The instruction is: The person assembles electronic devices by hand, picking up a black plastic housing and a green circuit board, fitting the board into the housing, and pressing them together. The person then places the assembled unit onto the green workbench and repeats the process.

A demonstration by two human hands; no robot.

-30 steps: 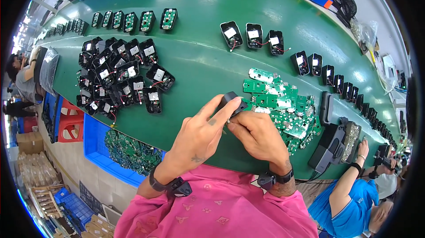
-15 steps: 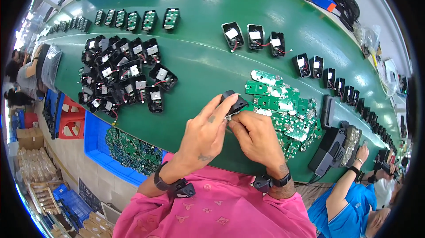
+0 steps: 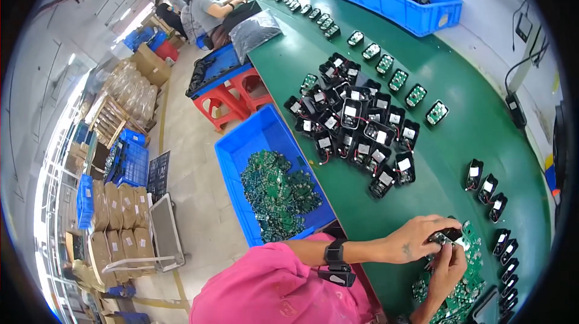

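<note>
My left hand (image 3: 413, 241) is closed around a small black plastic housing (image 3: 450, 233), gripping it near the right side of the bench. Fingers of my right hand (image 3: 449, 266) are pinched together at the housing's near edge, where a small pale part shows; what exactly they hold is too small to make out. Under and beside my hands lies a pile of green circuit boards (image 3: 475, 257). To the left and farther off, a heap of open black housings (image 3: 351, 113) rests on the bench, several with white blocks and red wires inside.
Housings with green boards (image 3: 398, 80) form a row along the bench (image 3: 289, 70). More open housings (image 3: 487, 188) line the right. A blue bin of circuit boards (image 3: 226, 158) stands beside the bench edge, near red stools (image 3: 220, 104). Another blue crate (image 3: 392, 1) is at the back; co-workers (image 3: 208, 10) sit far left.
The view has swung to the left, so my hands now appear at the lower right. Both hands stay together at the same black housing.
</note>
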